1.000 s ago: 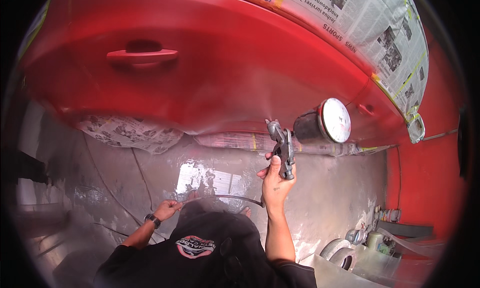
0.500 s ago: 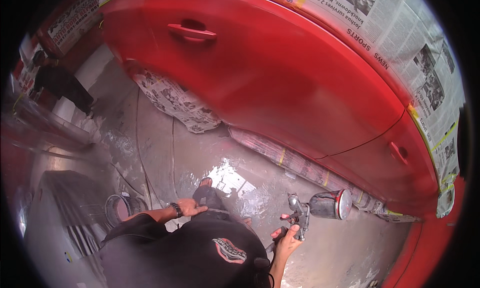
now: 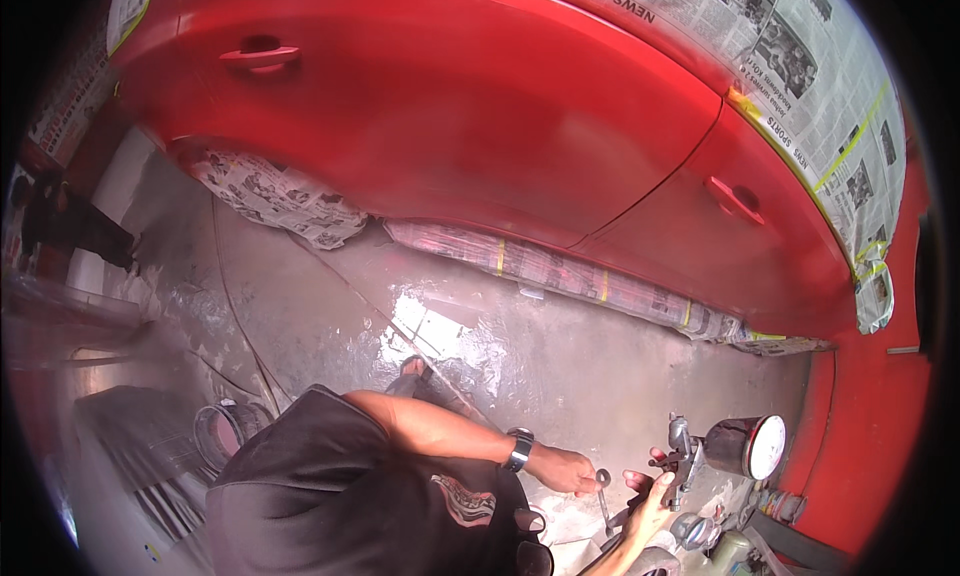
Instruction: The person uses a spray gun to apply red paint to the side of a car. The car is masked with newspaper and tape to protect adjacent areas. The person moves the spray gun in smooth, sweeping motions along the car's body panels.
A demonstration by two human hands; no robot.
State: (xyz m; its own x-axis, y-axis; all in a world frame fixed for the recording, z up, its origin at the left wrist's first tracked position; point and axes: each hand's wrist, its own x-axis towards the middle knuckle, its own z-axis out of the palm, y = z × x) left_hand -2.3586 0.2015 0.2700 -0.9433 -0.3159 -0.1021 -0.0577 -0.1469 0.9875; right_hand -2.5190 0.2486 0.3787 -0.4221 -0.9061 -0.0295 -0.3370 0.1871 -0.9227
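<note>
My right hand (image 3: 648, 506) is wrapped round the handle of a spray gun (image 3: 682, 458), whose metal paint cup (image 3: 740, 446) with a pale lid points right. My left arm reaches across my body, a dark watch on the wrist. In the closed fingers of my left hand (image 3: 560, 468) is what looks like the air hose (image 3: 430, 361), which runs taut from the floor. A small grey loop shows beside these fingers, close to the gun. Ahead, apart from both hands, stands a red car side panel (image 3: 430, 126) with door handles.
Newspaper (image 3: 680, 21) masks the car's windows, and more wraps the wheel (image 3: 275, 201) and lower sill (image 3: 550, 266). A bucket (image 3: 225, 431) stands at the left on the wet floor. Cans (image 3: 695, 529) lie at the lower right. Another person (image 3: 75, 216) is at the far left.
My left hand has gone from beside my leg across to the right, near the gun, and a hose now stretches toward it. The spray gun has moved right. The whole view has shifted.
</note>
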